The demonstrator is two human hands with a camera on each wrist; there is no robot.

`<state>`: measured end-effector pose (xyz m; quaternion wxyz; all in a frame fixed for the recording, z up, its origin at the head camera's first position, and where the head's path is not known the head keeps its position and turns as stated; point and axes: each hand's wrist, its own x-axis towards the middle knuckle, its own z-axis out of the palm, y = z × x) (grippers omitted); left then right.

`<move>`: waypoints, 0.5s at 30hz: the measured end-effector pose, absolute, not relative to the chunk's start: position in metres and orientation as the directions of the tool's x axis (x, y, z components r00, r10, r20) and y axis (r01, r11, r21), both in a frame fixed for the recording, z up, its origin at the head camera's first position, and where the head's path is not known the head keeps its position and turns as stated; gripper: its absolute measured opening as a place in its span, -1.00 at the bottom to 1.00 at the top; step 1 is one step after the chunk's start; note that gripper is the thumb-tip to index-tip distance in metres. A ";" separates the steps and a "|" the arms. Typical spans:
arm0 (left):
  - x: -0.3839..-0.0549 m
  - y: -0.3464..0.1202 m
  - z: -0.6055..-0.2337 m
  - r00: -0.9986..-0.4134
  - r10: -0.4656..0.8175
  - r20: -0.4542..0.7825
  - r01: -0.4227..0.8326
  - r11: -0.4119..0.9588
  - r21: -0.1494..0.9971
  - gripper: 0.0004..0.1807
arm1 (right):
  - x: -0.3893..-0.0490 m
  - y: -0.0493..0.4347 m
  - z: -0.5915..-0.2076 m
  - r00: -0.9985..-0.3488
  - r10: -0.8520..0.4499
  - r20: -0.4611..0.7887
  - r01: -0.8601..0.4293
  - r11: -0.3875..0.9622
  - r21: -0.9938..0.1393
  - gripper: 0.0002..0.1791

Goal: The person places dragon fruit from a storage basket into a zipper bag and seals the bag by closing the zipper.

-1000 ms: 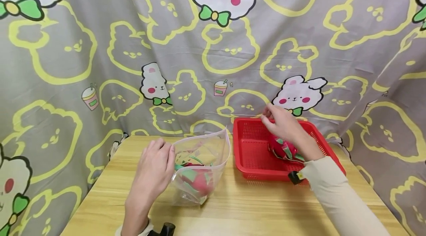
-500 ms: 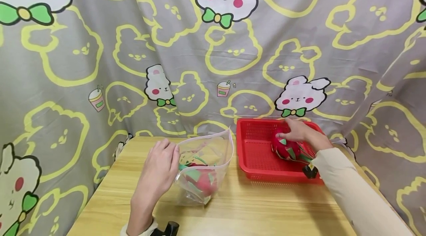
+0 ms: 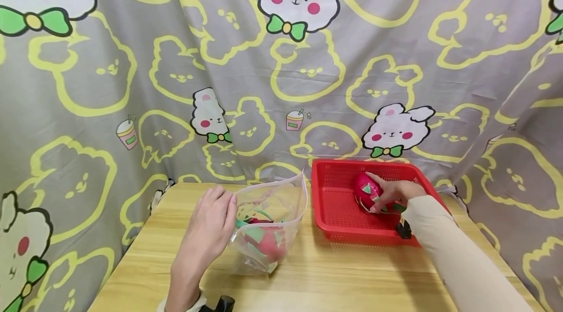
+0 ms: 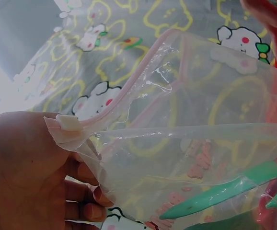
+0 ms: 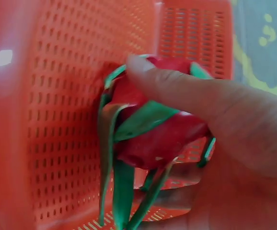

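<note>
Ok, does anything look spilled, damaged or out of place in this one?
Nothing stands out. A dragon fruit sits in the open slider bag that the left hand holds; the right hand grips another dragon fruit inside the red basket. No spill or damage shows.

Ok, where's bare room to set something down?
Table in front of the red basket, right of the clear bag; also basket floor left of the red fruit. Crowded: the basket's right side, where the right hand grips the fruit, and the bag's left edge, at the left hand.
</note>
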<state>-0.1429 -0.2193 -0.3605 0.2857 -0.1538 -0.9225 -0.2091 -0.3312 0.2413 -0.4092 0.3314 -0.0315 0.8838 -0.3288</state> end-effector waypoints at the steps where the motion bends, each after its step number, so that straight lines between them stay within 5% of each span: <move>1: -0.143 -0.219 -0.360 -0.789 0.166 0.591 0.406 0.864 0.299 -0.58 | -0.331 0.241 -0.410 -0.787 -0.265 -0.557 0.165 0.780 -0.604 0.39; 15: -0.137 -0.221 -0.358 -0.797 0.175 0.579 0.419 0.849 0.321 -0.55 | -0.322 0.234 -0.414 -0.829 -0.238 -0.507 0.111 0.818 -0.565 0.30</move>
